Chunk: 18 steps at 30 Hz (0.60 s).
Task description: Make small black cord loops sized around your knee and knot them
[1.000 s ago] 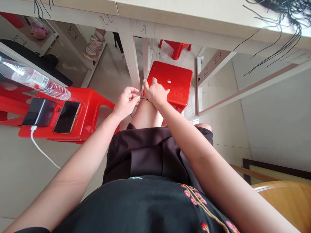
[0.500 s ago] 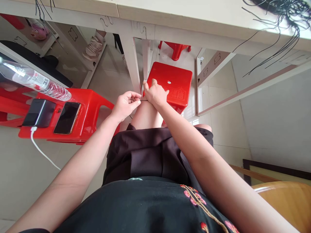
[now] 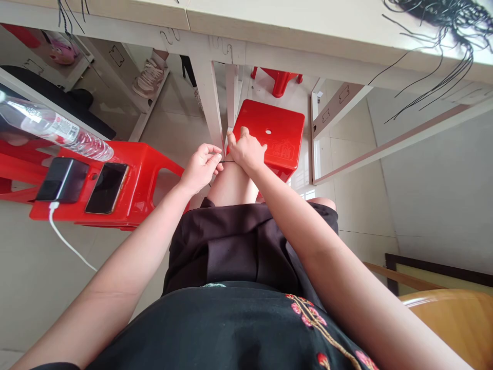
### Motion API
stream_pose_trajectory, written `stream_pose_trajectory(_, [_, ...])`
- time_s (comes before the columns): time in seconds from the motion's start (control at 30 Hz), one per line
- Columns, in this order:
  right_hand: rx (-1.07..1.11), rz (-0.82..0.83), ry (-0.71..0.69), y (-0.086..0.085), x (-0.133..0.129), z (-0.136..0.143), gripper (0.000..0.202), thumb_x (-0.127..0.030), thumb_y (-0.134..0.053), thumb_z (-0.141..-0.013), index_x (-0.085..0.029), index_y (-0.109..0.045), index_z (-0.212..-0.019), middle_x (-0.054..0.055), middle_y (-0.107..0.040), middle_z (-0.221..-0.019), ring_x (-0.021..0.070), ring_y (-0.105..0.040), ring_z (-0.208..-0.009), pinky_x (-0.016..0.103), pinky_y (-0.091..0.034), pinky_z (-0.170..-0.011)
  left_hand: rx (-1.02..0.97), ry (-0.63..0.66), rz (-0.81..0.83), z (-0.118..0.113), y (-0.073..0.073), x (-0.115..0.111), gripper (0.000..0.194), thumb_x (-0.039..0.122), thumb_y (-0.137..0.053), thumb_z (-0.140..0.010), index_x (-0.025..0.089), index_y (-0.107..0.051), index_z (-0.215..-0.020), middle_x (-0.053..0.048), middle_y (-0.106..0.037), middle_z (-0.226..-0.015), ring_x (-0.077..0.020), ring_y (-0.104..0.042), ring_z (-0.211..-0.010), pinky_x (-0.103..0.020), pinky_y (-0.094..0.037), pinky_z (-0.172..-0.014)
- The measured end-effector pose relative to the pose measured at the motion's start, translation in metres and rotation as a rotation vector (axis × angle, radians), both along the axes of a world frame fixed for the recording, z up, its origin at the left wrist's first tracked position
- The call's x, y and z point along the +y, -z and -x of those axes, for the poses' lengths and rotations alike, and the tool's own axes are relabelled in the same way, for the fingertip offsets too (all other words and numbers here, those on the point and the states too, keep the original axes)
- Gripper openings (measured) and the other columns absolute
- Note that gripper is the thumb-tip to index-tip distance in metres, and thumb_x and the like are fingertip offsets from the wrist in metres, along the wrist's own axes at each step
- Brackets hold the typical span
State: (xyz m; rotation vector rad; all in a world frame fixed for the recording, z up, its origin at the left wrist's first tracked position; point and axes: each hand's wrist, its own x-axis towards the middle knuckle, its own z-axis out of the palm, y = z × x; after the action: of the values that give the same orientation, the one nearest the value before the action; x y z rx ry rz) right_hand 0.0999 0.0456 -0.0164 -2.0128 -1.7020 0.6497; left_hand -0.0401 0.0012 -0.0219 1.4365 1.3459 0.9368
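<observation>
A thin black cord [image 3: 228, 162] runs short and taut across my bare leg, between my two hands. Thumb and fingers of my left hand [image 3: 200, 168] pinch its left end, and a loose dark tail hangs just below. My right hand [image 3: 247, 149] lies flat on the leg with its fingers spread, over the cord's other end; what is under the palm is hidden. Beyond the knee stands a red plastic stool [image 3: 287, 121].
Left, another red stool [image 3: 140, 177] bears a phone [image 3: 107, 188], a black power bank [image 3: 62, 180] with a white cable, and a plastic bottle [image 3: 57, 126]. Ahead runs a table edge [image 3: 292, 46] with a bundle of black cords [image 3: 454, 25]. A person's shoe [image 3: 148, 77] shows beneath.
My left hand has shifted slightly, its fingers curling down and closing more around the cord. My right hand stays flat in the same place.
</observation>
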Motion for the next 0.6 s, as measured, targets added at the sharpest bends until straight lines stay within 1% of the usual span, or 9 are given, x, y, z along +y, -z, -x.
stream_pose_trajectory(0.1, [0.011,0.008,-0.012,-0.0005,-0.0004,-0.0004,0.050,-0.060,-0.021,-0.090,-0.019,-0.047,-0.102,0.012,-0.066,-0.094,0.0348,-0.059,-0.105,0.068,-0.023,-0.099,-0.017,0.008,0.065,0.0015,-0.0032,-0.0022,0.015,0.033,-0.055,-0.082,0.019,-0.060,-0.083,0.001,-0.060,-0.062,-0.0092,-0.054,-0.055,-0.023,-0.045,-0.056])
stream_pose_trajectory(0.2, [0.016,0.009,-0.018,-0.0004,-0.0006,-0.0008,0.050,-0.059,-0.021,-0.091,-0.019,-0.047,-0.102,0.012,-0.066,-0.096,0.0351,-0.058,-0.106,0.068,-0.023,-0.099,0.003,0.019,0.076,0.0038,-0.0037,-0.0041,0.011,0.028,-0.064,-0.072,0.018,-0.064,-0.077,0.000,-0.063,-0.066,-0.0106,-0.054,-0.056,-0.024,-0.045,-0.055])
stream_pose_trajectory(0.27, [0.012,-0.002,-0.012,0.0000,-0.0006,-0.0009,0.047,-0.058,-0.023,-0.091,-0.018,-0.047,-0.102,0.012,-0.067,-0.094,0.0349,-0.059,-0.105,0.067,-0.025,-0.098,0.018,0.016,0.062,0.0049,-0.0018,-0.0047,0.011,0.024,-0.067,-0.067,0.018,-0.066,-0.077,-0.001,-0.063,-0.068,-0.0126,-0.056,-0.060,-0.026,-0.046,-0.056])
stream_pose_trajectory(0.33, [0.009,-0.014,-0.007,0.0005,-0.0006,-0.0009,0.045,-0.056,-0.026,-0.091,-0.019,-0.048,-0.101,0.011,-0.067,-0.092,0.0344,-0.060,-0.103,0.066,-0.028,-0.097,0.032,0.003,0.025,0.0052,0.0004,-0.0047,0.014,0.023,-0.067,-0.067,0.018,-0.067,-0.080,-0.002,-0.064,-0.072,-0.0135,-0.058,-0.065,-0.027,-0.048,-0.060])
stream_pose_trajectory(0.47, [0.005,-0.015,-0.013,0.0007,-0.0007,-0.0006,0.042,-0.054,-0.026,-0.090,-0.019,-0.048,-0.100,0.010,-0.067,-0.090,0.0338,-0.061,-0.101,0.064,-0.030,-0.096,0.011,-0.007,-0.068,0.0040,0.0017,-0.0038,0.026,0.020,-0.065,-0.069,0.019,-0.066,-0.095,-0.001,-0.062,-0.080,-0.0122,-0.058,-0.074,-0.027,-0.049,-0.072])
stream_pose_trajectory(0.6, [0.015,-0.005,-0.018,0.0000,-0.0009,0.0000,0.042,-0.053,-0.026,-0.091,-0.018,-0.047,-0.101,0.011,-0.067,-0.091,0.0338,-0.060,-0.102,0.063,-0.029,-0.097,0.013,0.006,-0.061,0.0029,0.0012,-0.0028,0.029,0.021,-0.060,-0.074,0.020,-0.060,-0.102,0.001,-0.060,-0.077,-0.0112,-0.057,-0.070,-0.028,-0.048,-0.074])
